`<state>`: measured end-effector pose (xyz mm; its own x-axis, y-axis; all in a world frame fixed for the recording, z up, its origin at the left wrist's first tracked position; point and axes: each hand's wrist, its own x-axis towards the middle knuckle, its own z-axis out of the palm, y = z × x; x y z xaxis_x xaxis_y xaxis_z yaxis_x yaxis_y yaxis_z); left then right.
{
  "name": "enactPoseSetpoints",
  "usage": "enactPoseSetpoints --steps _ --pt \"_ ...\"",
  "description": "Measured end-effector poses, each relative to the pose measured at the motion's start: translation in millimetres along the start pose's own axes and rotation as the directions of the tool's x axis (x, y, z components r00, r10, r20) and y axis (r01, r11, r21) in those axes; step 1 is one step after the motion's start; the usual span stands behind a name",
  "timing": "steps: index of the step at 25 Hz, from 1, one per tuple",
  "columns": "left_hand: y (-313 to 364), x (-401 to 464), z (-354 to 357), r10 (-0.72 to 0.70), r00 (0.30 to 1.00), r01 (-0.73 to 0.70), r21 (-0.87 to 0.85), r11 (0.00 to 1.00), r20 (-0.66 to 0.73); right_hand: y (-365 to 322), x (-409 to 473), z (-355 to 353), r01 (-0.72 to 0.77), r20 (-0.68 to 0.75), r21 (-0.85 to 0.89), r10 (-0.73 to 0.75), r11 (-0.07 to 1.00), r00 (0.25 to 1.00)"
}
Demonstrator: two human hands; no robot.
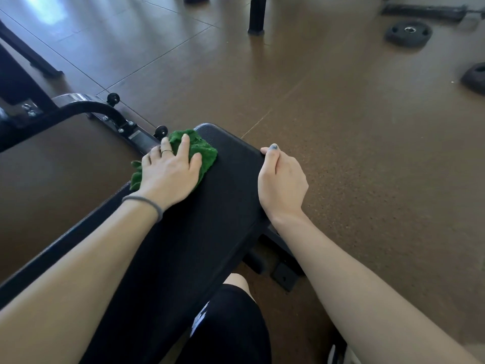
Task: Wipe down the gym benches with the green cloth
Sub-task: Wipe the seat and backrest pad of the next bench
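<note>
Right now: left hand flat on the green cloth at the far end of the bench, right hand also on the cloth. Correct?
Not quite. The head view shows the left hand flat on the green cloth, but the right hand is apart from it, gripping the right edge of the bench.

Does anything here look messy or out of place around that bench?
Yes: two weight plates lie loose on the floor at the far right, not racked. The bench itself looks intact, with the left hand pressing the green cloth on its pad.
</note>
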<state>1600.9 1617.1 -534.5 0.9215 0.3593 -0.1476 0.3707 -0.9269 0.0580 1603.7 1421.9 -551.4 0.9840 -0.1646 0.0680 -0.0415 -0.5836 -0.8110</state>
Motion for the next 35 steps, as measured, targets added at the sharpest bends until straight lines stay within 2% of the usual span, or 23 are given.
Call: enactPoseSetpoints --steps 3,5,7,8,10,12,14,16,20,21,23,26,29,33,35 --pt "31.8 35.6 -4.8 0.071 0.997 -0.071 -0.003 0.997 0.002 -2.8 3.4 -7.1 -0.066 0.036 0.104 0.062 0.992 0.997" --pt "57.4 38.0 -1.6 0.191 0.981 -0.19 0.023 0.981 -0.026 3.2 12.9 -13.3 -0.214 0.161 0.268 0.175 0.94 0.971" --pt "78.5 7.4 6.7 0.422 0.904 -0.418 0.069 0.906 -0.068 13.1 22.0 -25.8 -0.415 0.312 0.415 0.301 0.81 0.901" --pt "83.1 -17.1 11.0 0.525 0.848 -0.52 0.078 0.85 -0.072 17.3 25.4 -32.7 -0.509 0.385 0.488 0.349 0.709 0.854" --pt "75.7 -67.2 15.0 0.645 0.763 -0.642 0.061 0.764 -0.054 23.1 28.5 -44.1 -0.625 0.509 0.569 0.368 0.535 0.778" --pt "47.8 -105.9 17.3 0.699 0.715 -0.693 0.1 0.714 -0.03 24.5 29.2 -46.0 -0.625 0.548 0.552 0.325 0.552 0.771" --pt "16.9 -128.2 19.3 0.714 0.7 -0.708 0.137 0.693 0.005 24.7 26.0 -39.6 -0.581 0.541 0.501 0.292 0.642 0.789" --pt "7.1 -125.5 19.7 0.707 0.707 -0.702 0.12 0.702 -0.007 26.3 20.6 -34.0 -0.574 0.54 0.482 0.292 0.662 0.79" --pt "74.4 -70.7 19.1 0.618 0.784 -0.613 0.079 0.786 -0.063 32.5 20.1 -46.1 -0.662 0.616 0.586 0.274 0.468 0.739" --pt "90.0 -59.0 16.9 0.579 0.813 -0.576 0.059 0.815 -0.061 33.7 19.6 -48.8 -0.663 0.614 0.596 0.276 0.453 0.74" --pt "93.3 -54.8 16.9 0.556 0.83 -0.554 0.052 0.831 -0.05 36.2 19.8 -45.4 -0.647 0.604 0.591 0.268 0.482 0.751" --pt "48.4 -99.7 17.9 0.645 0.762 -0.638 0.104 0.763 -0.056 32.9 18.0 -34.9 -0.604 0.59 0.526 0.255 0.599 0.766" --pt "30.7 -105.9 17.2 0.642 0.767 -0.639 0.106 0.762 0.012 30.4 19.6 -30.3 -0.566 0.544 0.47 0.283 0.678 0.79" --pt "94.1 -48.6 17.6 0.573 0.817 -0.571 0.057 0.819 -0.057 29.1 20.3 -28.1 -0.611 0.574 0.55 0.274 0.57 0.772" --pt "98.4 -41.8 19.1 0.559 0.828 -0.557 0.041 0.829 -0.052 30.5 21.8 -27.9 -0.609 0.579 0.577 0.254 0.543 0.775"
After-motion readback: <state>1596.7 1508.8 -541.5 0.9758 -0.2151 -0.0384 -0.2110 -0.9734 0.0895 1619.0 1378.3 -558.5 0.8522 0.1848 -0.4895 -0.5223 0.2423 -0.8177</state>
